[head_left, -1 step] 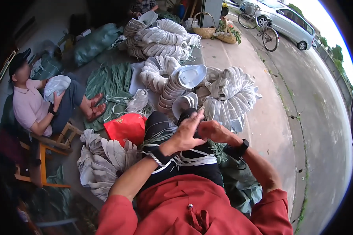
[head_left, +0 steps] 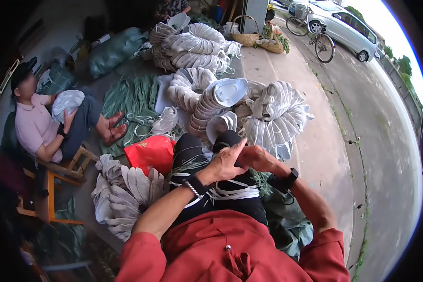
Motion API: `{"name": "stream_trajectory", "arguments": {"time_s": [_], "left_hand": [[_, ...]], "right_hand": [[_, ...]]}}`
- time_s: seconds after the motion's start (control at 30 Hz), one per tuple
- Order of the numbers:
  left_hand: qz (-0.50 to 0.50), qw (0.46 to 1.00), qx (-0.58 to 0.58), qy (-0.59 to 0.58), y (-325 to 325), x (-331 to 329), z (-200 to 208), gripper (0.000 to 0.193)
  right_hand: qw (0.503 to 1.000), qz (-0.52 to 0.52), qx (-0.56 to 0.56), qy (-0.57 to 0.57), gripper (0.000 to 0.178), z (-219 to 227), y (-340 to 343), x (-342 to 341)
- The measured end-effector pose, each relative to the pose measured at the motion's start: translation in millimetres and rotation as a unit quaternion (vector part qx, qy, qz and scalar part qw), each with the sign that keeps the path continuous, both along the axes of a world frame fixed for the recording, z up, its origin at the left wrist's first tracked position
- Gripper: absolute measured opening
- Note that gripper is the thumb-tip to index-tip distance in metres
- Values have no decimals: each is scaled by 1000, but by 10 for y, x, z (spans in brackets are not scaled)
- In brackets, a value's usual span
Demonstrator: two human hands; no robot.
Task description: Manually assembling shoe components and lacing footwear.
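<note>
Above my lap, my left hand has its fingers stretched out toward the upper right, with nothing visible in it. Close beside it, my right hand is curled closed. Whatever the right fingers may hold is hidden. White cords lie across my black trousers, with thin pale green strands over my left thigh. Just beyond my knees stands a curved stack of white shoe uppers, topped by one pale blue-white piece. A ring-shaped bundle of similar uppers lies to the right.
A red bag and a pile of grey-white uppers lie at my left. A seated person holds a white bundle. Farther off are more bundled uppers, wicker baskets, a bicycle and a silver van.
My left hand has shifted slightly, its fingers now closer against the right hand. My right hand stays closed in nearly the same place.
</note>
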State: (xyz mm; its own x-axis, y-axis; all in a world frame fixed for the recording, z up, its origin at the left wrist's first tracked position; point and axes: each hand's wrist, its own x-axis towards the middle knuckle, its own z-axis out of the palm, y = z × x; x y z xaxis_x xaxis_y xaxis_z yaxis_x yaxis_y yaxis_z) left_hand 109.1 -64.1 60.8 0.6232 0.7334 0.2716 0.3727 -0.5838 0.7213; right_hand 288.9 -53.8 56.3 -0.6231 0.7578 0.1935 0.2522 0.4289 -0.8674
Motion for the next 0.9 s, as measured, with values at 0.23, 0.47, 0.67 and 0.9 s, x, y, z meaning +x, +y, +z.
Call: {"name": "stream_trajectory", "arguments": {"time_s": [0.23,0.47,0.67,0.9], "left_hand": [[87,965,-243,-48,10,-1210,-509,27],[229,918,-313,-85,-915,-2299,-398,27],[339,830,-404,-184,-1808,-2888,-343,22],[391,793,-389,-259,-2112,-3451,154,21]], "right_hand": [[993,16,-80,-81,13,-170,9,6],[985,79,-148,-49,11,-728,96,-323],[978,88,-187,-1,10,-1019,326,-59],[945,-85,-303,91,14,-652,298,-78]]}}
